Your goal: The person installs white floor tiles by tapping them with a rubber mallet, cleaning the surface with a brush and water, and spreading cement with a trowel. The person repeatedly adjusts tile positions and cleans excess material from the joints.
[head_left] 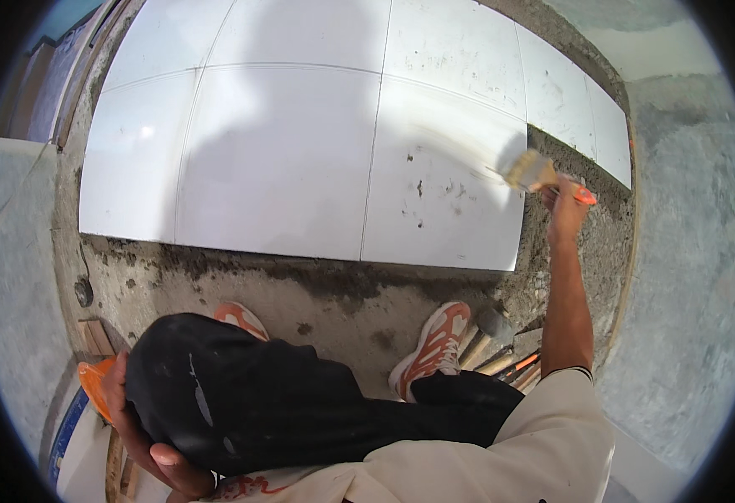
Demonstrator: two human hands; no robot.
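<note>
My right hand (565, 210) is closed round the handle of a wide flat brush (522, 170) with pale bristles and an orange handle end. The bristles are over the right edge of a large white floor tile (447, 218), and a pale smear runs to their left. Dark specks of dirt dot that tile's surface. At the lower left, my left hand (145, 448) rests against my bent knee, thumb and fingers apart. Just beyond its fingers is an orange object (95, 386), partly hidden; whether the hand touches it I cannot tell.
Several white tiles (275, 176) lie side by side, bordered by rough grey mortar (543, 243). Beside my right shoe (434, 339) lie a mallet (493, 323) and other handled tools. Bare grey walls (686, 251) rise at both sides. Wood offcuts (95, 337) lie at left.
</note>
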